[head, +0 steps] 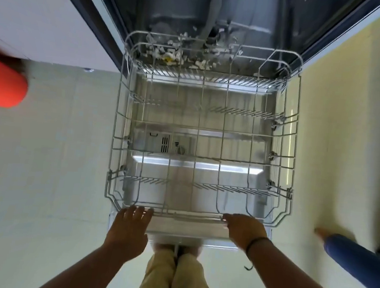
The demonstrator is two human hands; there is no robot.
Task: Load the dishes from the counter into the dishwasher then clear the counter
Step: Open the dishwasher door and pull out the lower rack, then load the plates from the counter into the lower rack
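Note:
The empty wire dishwasher rack (204,131) is pulled out over the lowered steel door (190,230). My left hand (130,224) holds the rack's front rim near its left corner, fingers hooked on the wire. My right hand (243,229), with a dark band at the wrist, grips the same front rim towards its right corner, fingers curled over it. No dishes are in view. The dishwasher tub (195,18) is open at the top, with white and yellow scraps (169,54) on its floor behind the rack.
A white cabinet front (41,16) lies to the left and a yellow one (350,135) to the right. A blurred red shape (3,81) is at the left edge. Another person's blue-clad leg (355,259) stands at the right. My beige-trousered legs (177,278) are below the door.

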